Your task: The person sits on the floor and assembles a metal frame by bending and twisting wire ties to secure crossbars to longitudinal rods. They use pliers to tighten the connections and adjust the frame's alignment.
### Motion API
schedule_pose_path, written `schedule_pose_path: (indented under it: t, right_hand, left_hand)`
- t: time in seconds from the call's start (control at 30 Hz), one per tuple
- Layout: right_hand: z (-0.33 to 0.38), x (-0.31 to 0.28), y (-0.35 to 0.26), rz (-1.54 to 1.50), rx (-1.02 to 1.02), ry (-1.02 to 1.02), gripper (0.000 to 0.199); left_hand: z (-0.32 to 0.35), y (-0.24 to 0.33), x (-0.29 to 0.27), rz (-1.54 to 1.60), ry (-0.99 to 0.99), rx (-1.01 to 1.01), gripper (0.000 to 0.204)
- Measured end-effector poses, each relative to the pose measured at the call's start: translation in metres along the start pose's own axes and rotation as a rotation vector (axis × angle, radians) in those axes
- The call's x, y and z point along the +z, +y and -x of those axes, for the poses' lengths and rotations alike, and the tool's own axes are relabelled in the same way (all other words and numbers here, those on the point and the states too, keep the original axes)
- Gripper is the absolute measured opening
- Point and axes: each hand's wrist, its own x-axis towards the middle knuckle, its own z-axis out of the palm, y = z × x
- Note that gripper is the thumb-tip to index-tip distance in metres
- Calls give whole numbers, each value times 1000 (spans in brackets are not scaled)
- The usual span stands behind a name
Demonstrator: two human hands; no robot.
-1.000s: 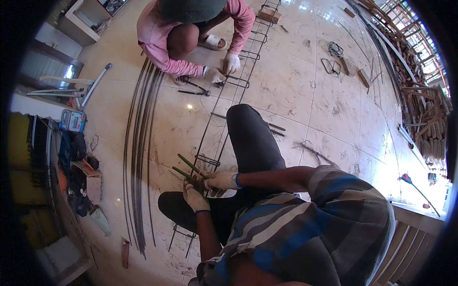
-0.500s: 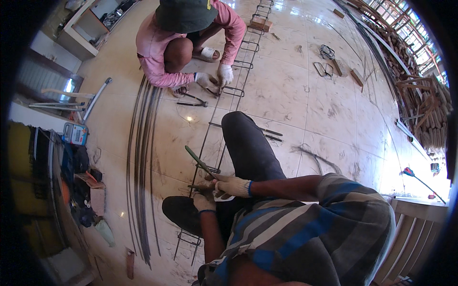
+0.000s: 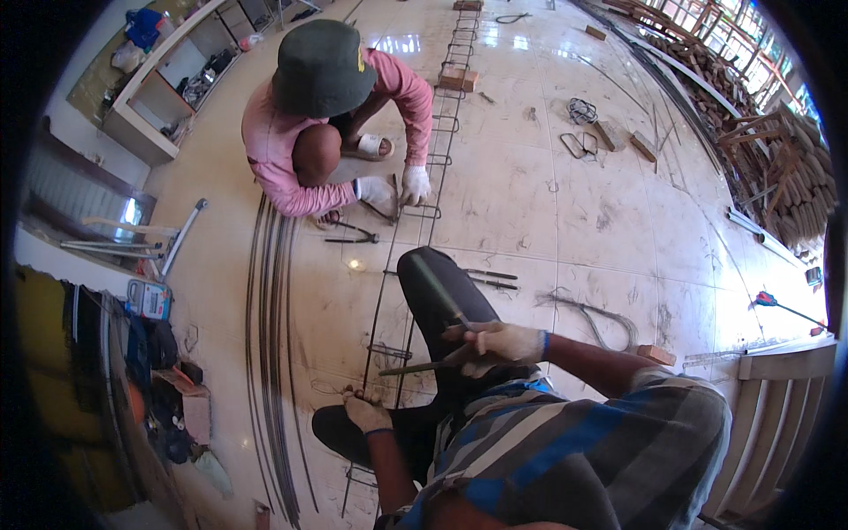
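a: holding the pincers (image 3: 435,325) well means keeping the right hand (image 3: 495,343) firm on both handles, so its grip looks clenched around them, with the jaws pointing down toward the rod cage (image 3: 393,309).

b: and the other hand?

a: the left hand (image 3: 367,412) sits lower, pressed against a rod of the cage near the floor (image 3: 565,203). its fingers curl there, but i cannot tell whether that grip is closed on the rod or on a bit of wire.

b: so what would make the tie good?

a: my judgement: steady the joint with the left hand, bring the jaws square onto the wire, twist snug and stop before the thin wire snaps.

b: what are the materials like?

a: the cage is thin dark steel, 2 long rods visible with small rectangular loops across them, like a ladder running away over the floor. the pincers are dull metal, long handled. both hands wear pale knit gloves with blue cuffs.

b: and around it?

a: the floor is glossy cream tile, smudged grey. a bundle of long rods (image 3: 274,353) lies curved beside the cage on the left. a second person (image 3: 331,132) in a pink top and dark green hat squats further along, white-gloved hands at the same cage.
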Motion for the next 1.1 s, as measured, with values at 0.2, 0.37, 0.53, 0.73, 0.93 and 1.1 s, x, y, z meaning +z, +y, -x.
schedule_pose_path:
  t: [0.2, 0.37, 0.53, 0.73, 0.93, 1.1]
  right_hand:
    - [65, -78, -7, -200, -197, 385, 70]
    - [90, -156, 39, -430, -326, 528, 35]
    - [99, -232, 114, -424, -27, 541, 16]
    - [101, -242, 191, -128, 326, 986, 19]
    - [123, -269, 220, 134, 648, 1166, 25]
    - [104, -269, 177, 1234, 453, 1343, 34]
  left_hand:
    - [0, 23, 15, -242, -62, -15, 21]
    - [7, 28, 26, -385, -222, -22, 32]
    - [24, 24, 34, -532, -171, -38, 32]
    - [35, 31, 31, -590, -301, -55, 38]
    - [55, 30, 48, -515, -324, 38, 52]
    - [69, 29, 60, -168, -453, 2, 49]
